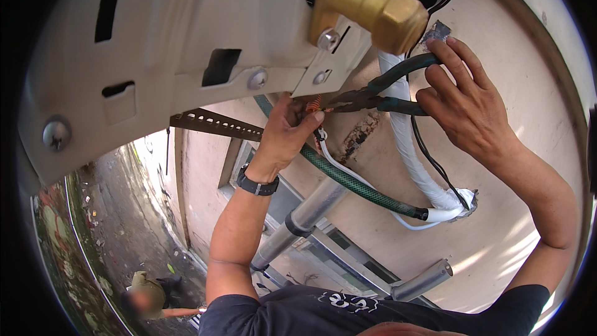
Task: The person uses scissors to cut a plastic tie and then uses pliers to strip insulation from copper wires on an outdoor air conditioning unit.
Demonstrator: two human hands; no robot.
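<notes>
In my right hand is a pair of pliers with dark green handles, which are spread apart. The pliers' jaws point left, beside a small orange-copper coil of wire under the lower edge of a beige metal casing. My left hand, with a dark watch on its wrist, pinches the wire just below that coil, thumb on the near side. A thin white cable runs down from there. Fingers and casing partly hide what is pinched and exactly where the jaw tips touch.
A brass valve juts from the casing above. A white-wrapped pipe and a green hose run to a hole in the wall. A perforated metal bracket and grey pipes lie below. Far down on the ground is a person.
</notes>
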